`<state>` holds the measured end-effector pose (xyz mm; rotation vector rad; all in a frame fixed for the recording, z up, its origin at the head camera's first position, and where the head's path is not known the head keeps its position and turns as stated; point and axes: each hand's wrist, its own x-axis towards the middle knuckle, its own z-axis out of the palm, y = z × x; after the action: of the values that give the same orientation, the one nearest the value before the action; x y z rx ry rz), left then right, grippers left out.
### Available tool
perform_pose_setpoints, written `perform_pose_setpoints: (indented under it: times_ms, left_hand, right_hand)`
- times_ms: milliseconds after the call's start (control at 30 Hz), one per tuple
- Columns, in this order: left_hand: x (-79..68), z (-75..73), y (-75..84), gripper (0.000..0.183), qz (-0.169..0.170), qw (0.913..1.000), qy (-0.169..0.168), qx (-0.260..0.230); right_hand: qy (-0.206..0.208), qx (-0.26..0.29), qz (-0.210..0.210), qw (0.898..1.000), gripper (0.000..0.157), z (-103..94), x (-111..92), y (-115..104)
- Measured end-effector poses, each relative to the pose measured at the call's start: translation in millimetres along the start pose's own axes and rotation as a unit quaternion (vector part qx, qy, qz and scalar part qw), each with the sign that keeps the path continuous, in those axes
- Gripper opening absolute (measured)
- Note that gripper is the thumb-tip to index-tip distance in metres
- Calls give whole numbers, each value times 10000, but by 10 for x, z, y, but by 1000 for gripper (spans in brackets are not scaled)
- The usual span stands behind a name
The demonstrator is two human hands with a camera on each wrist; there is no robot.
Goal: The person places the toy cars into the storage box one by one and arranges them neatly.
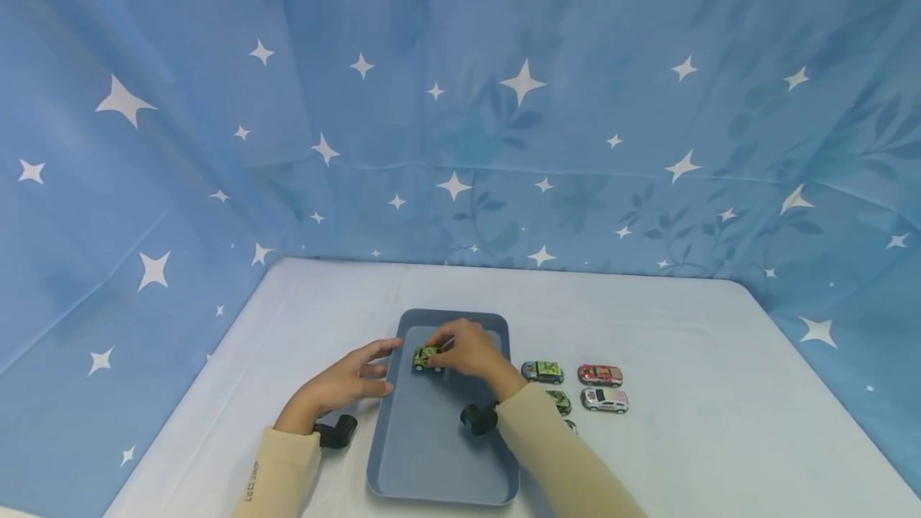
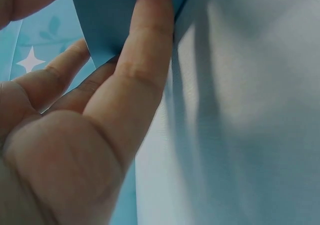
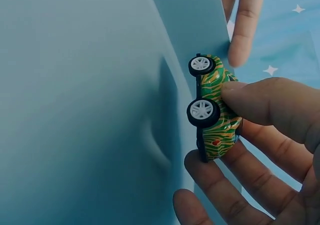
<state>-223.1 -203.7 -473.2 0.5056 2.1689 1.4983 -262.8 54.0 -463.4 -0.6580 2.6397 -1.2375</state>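
Observation:
A green toy car with orange stripes [image 1: 424,359] is pinched between the thumb and fingers of my right hand [image 1: 468,348], over the upper left part of a blue-grey tray [image 1: 439,454]. The right wrist view shows the car's white-spoked wheels facing the tray floor, with a small gap beneath. My left hand [image 1: 348,380] is at the tray's left side, its fingers extended. In the left wrist view its thumb [image 2: 150,40] rests against the outside of the tray wall [image 2: 107,20].
Right of the tray, several toy cars stand on the white tablecloth [image 1: 691,422]: a green and blue one [image 1: 543,372], a red one [image 1: 600,376], a white one [image 1: 605,400] and others partly behind my right sleeve [image 1: 561,454]. A blue starry curtain [image 1: 576,118] hangs behind the table.

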Motion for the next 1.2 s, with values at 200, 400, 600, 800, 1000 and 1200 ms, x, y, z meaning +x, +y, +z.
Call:
perform_pose_setpoints:
  times_ms: [200,400,600,800,1000,1200]
  left_hand:
    - [-12,-5,-14,78,-24,10000,-10,-22]
    - [-8,3,-21,78,-50,10000,27,-41]
    - [-13,0,-19,78,-56,9999,42,-77]
    - [-4,-4,-20,79,-32,9999,35,-90]
    - [10,-2,-21,78,-1,9999,-3,-115]
    - [9,4,-21,78,-42,9999,27,-115]
  right_hand:
    - [21,-214,-32,9998,18,97,59,-9]
    - [79,-309,50,9995,17,156,97,-14]
    - [45,-305,129,9994,18,180,114,-42]
    - [8,-311,242,9992,17,193,129,-66]
    - [36,-307,272,9992,18,201,130,-55]
    - [-36,-270,259,9993,26,170,112,-56]
